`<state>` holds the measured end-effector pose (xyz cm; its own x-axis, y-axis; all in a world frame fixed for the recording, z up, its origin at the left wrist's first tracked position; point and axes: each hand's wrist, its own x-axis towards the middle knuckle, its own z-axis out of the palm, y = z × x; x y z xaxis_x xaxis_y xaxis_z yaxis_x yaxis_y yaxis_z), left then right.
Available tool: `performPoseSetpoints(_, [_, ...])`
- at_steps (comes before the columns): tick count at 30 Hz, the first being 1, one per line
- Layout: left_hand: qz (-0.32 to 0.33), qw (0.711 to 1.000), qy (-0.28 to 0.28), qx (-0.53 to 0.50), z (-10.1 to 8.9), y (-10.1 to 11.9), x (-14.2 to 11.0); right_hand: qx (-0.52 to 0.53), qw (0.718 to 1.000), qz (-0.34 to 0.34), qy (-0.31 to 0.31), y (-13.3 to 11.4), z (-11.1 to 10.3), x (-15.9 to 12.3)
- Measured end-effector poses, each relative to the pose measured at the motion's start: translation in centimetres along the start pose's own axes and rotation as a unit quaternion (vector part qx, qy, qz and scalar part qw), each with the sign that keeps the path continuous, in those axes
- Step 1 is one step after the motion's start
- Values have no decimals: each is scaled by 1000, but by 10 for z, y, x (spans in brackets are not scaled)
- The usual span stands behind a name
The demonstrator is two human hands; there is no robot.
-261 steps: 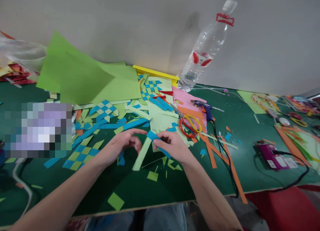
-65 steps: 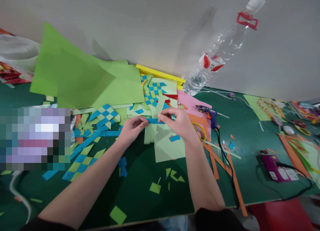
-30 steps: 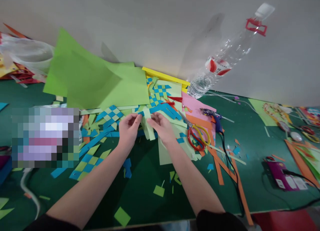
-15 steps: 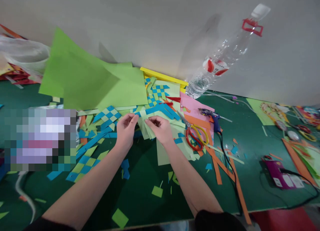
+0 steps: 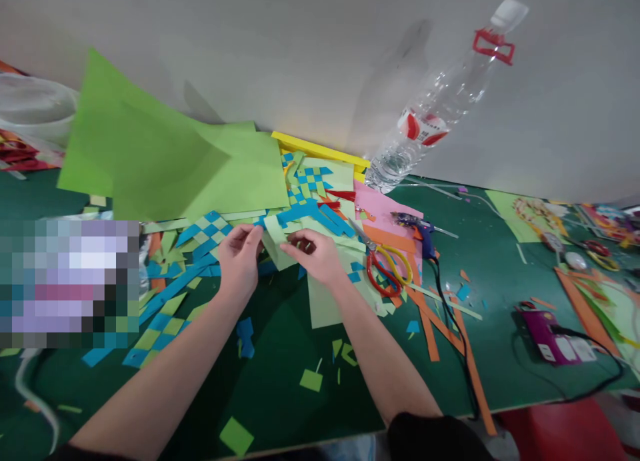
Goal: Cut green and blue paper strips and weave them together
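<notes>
My left hand (image 5: 240, 260) is closed, thumb against forefinger, pinching the end of a blue paper strip where a pale green paper strip (image 5: 278, 246) crosses it. Closed in a pinch on that pale green strip is my right hand (image 5: 317, 256). The strip bends into a loop between both hands. Other blue strips (image 5: 336, 220) fan out just beyond the fingers. To the left lies a woven blue-and-green paper piece (image 5: 210, 229). Scissors (image 5: 385, 272) with red and yellow handles rest right of my right hand, on pale green paper.
A large green sheet (image 5: 200, 171) leans at the back left. A clear plastic bottle (image 5: 425, 124) stands by the wall. Right of the scissors are a glue gun (image 5: 424, 238) with its black cable, orange strips (image 5: 473, 368) and a purple power block (image 5: 545, 334). Paper scraps dot the green table (image 5: 280, 394).
The pale green paper between my hands has gone from several fanned ends to one bent loop. My right fingers have shifted slightly along it. The whole view has moved a little.
</notes>
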<state>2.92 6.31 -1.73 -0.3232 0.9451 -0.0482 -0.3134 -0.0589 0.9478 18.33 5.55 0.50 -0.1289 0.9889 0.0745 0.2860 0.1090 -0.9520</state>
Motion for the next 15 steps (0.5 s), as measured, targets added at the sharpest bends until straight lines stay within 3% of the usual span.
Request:
performPoseSetpoints(3, [25,998,66,-7,-2,3,6,-114,990,-66,43,4,-11,1])
performPoseSetpoints(6, [30,995,94,-9,-3,7,10,-257,955,-123,77,13,-19,2])
performPoseSetpoints(10, [30,994,109,-10,-4,9,11,-371,914,-161,45,22,-18,4])
performPoseSetpoints(15, [25,994,109,-11,-3,7,9,-406,901,-155,14,25,-12,4])
